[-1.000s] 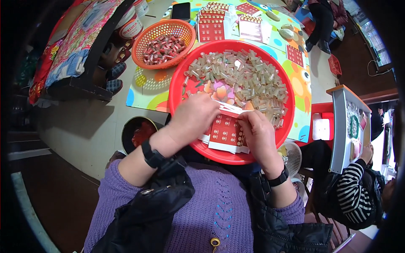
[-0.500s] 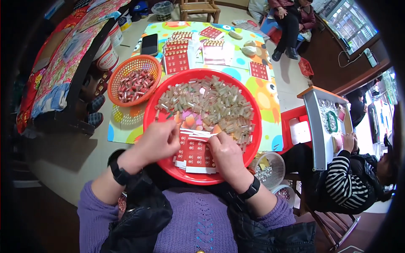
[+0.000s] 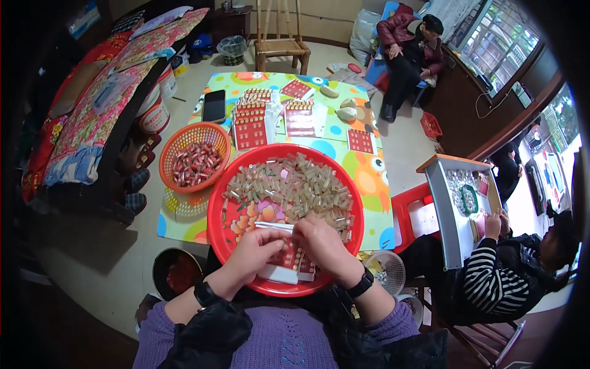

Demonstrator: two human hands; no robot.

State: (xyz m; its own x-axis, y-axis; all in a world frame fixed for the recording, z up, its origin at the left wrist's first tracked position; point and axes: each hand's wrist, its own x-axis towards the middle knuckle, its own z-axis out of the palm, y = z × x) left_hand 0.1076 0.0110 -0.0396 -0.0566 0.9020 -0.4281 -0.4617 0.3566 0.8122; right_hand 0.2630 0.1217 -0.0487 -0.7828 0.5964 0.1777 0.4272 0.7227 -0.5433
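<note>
A red plastic basin (image 3: 216, 240) lies in front of me, with many short clear tubes (image 3: 289, 184) heaped in its far half. In its near half rests a stack of red printed cards (image 3: 284, 257) with white edges and rows of pale dots. Thin white strips (image 3: 273, 226) stand out along the far edge of the cards. My left hand (image 3: 253, 255) is over the cards' left side, thumb and fingers pinched together; anything between them is too small to tell. At the far right corner my right hand (image 3: 326, 246) is closed on the cards, its fingertips hidden.
An orange basket (image 3: 169, 178) of small red-and-silver rolled pieces stands left of the basin. Beyond are a phone (image 3: 214, 106), stacks of cards (image 3: 251, 126) and pale lumps (image 3: 347, 113). A person in stripes (image 3: 491, 280) works at a drawer-like tray (image 3: 437, 203) on the right; another person (image 3: 402, 55) sits farther back.
My left hand has come right and down onto the cards from beside them. The right hand stays at their far right corner. The view has tilted up, showing more of the room.
</note>
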